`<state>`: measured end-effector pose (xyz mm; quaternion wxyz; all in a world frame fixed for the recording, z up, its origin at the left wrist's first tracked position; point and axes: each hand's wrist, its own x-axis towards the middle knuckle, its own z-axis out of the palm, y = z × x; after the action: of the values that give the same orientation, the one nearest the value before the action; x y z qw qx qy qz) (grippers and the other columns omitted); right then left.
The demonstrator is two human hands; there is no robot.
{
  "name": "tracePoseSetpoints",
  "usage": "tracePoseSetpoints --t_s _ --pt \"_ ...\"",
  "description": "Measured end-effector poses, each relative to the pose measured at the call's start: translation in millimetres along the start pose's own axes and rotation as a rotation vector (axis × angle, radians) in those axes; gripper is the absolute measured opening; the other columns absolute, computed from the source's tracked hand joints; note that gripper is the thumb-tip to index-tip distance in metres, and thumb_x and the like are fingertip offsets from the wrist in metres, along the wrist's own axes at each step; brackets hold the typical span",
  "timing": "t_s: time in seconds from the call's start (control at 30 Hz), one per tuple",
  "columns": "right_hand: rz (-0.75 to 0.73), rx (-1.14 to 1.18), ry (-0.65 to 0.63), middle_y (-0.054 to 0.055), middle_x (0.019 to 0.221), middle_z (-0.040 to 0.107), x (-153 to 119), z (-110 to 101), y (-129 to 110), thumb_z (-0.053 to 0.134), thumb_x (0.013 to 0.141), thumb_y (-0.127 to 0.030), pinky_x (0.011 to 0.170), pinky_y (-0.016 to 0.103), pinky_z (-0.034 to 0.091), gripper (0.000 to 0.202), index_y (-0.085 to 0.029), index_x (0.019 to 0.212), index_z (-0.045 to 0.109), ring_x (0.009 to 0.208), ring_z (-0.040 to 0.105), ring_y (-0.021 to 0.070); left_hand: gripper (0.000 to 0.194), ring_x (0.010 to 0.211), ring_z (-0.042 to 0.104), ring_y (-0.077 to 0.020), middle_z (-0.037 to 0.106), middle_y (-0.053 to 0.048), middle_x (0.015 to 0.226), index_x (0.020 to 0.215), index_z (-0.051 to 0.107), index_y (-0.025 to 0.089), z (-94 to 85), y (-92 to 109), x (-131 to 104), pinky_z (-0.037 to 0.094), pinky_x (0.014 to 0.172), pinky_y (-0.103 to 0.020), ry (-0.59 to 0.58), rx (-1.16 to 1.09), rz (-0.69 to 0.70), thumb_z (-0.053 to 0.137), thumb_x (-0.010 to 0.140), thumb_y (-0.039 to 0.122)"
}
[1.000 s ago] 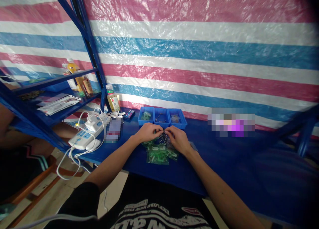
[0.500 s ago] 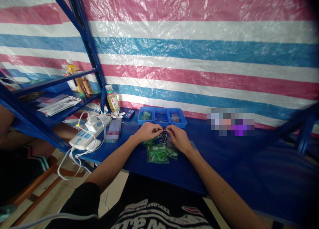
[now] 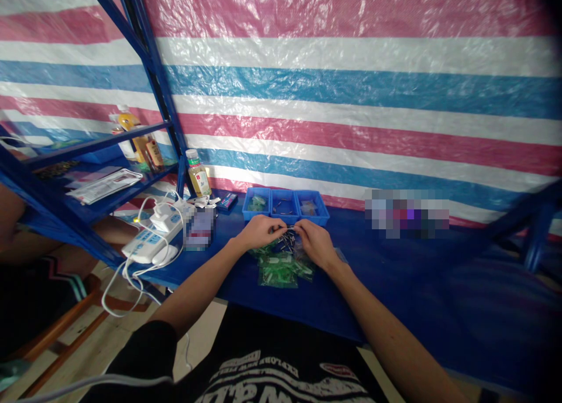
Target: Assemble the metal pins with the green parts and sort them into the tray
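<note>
Crinkled, glossy plastic sheet behind a smooth counter
On the counter: smooth plastic trays, shiny see-through plastic bags, metallic-looking pins.

Right of the hands, the bench leaves room to pass; blue trays stand ahead, a power strip lies left; a pixelated patch may hide an obstacle.
</note>
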<state>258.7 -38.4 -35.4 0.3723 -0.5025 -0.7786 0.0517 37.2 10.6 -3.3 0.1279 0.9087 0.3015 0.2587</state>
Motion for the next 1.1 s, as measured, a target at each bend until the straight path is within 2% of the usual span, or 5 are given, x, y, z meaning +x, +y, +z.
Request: tracePoseSetpoints --t_s 0.23,0.6,0.77,1.0,1.1 --pt "-0.01 0.046 0.003 0.005 0.097 0.072 -0.4 2.5 4.1 0.047 0.101 -0.028 0.079 0.032 0.047 0.015 -0.025 0.107 0.06 0.089 0.068 0.0234 0.023 0.061 0.058 -0.0116 0.069 0.001 0.071 0.099 0.075 0.021 0.0 -2.0 0.6 0.035 0.062 -0.022 0.007 0.013 -0.016 0.057 0.099 0.035" --pt "0.007 0.008 0.032 0.004 0.091 0.072 0.8 -1.8 -0.4 0.046 0.103 -0.03 0.077 0.031 0.046 0.022 -0.025 0.092 0.064 0.085 0.067 0.0225 0.023 0.061 0.058 -0.0115 0.068 0.001 0.07 0.099 0.075 0.02 -1.0 -1.2 0.7 0.035 0.061 -0.022 0.006 -0.004 -0.017 0.057 0.098 0.035" --pt "-0.001 0.041 0.037 0.004 0.094 0.073 0.1 -1.2 0.4 0.051 0.1 -0.031 0.073 0.031 0.046 0.014 -0.024 0.103 0.063 0.082 0.067 0.022 0.023 0.061 0.059 -0.0117 0.068 0.001 0.07 0.101 0.075 0.021 -1.1 -2.9 0.8 0.035 0.062 -0.022 0.01 -0.01 -0.022 0.057 0.099 0.035" --pt "0.007 0.014 0.037 0.005 0.091 0.072 0.8 -2.1 0.7 0.045 0.103 -0.031 0.078 0.032 0.047 0.02 -0.025 0.096 0.063 0.086 0.067 0.0234 0.024 0.061 0.058 -0.0115 0.068 0.001 0.071 0.101 0.075 0.021 -0.9 -2.9 0.3 0.035 0.061 -0.021 0.011 -0.013 -0.026 0.056 0.099 0.036" --pt "0.005 0.037 0.031 0.005 0.095 0.073 0.9 -1.9 1.2 0.048 0.102 -0.032 0.078 0.032 0.048 0.017 -0.025 0.1 0.063 0.088 0.068 0.0234 0.023 0.061 0.058 -0.0114 0.068 0.002 0.071 0.101 0.075 0.021 -0.8 -3.2 0.4 0.035 0.06 -0.021 0.014 -0.015 -0.03 0.057 0.098 0.035"
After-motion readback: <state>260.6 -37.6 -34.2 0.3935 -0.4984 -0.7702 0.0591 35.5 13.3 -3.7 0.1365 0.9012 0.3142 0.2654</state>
